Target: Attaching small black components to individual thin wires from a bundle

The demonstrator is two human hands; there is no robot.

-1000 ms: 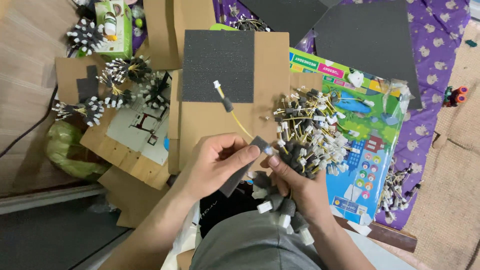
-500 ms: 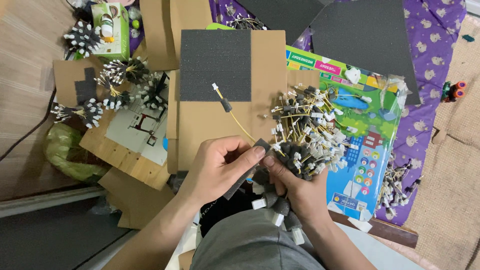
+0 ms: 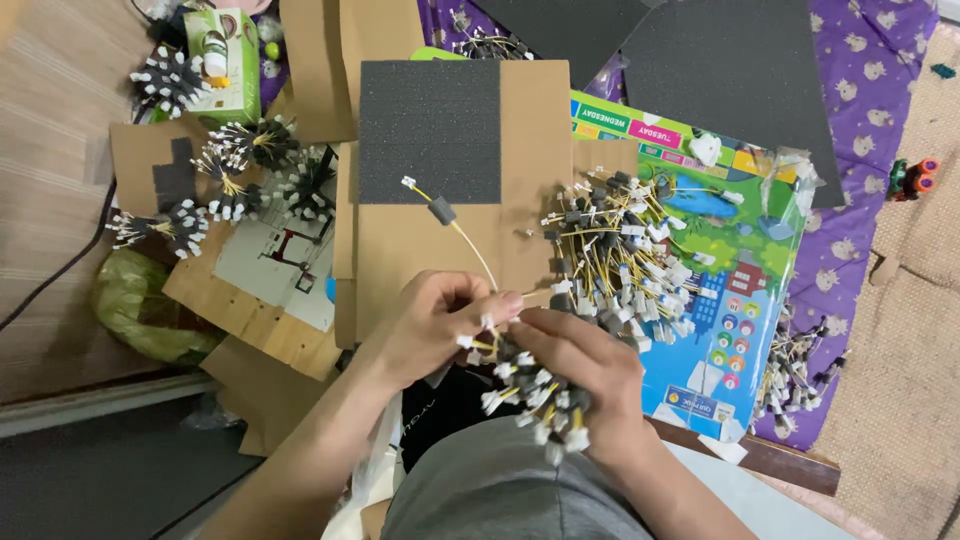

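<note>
Here, the head view looks down on a cardboard sheet [image 3: 520, 240] that carries a dark foam pad [image 3: 430, 130]. Just below the sheet's lower edge, the left hand [image 3: 435, 325] pinches a yellow wire [image 3: 462, 232] with its fingertips closed; the wire runs up across the sheet to a white connector below the pad. The right hand [image 3: 580, 375], touching the left, is curled around a bundle of wires [image 3: 535, 390] with white ends. A loose wire pile [image 3: 620, 255] lies on the sheet's right edge. Finished bundles [image 3: 235, 175] lie left of the sheet.
</note>
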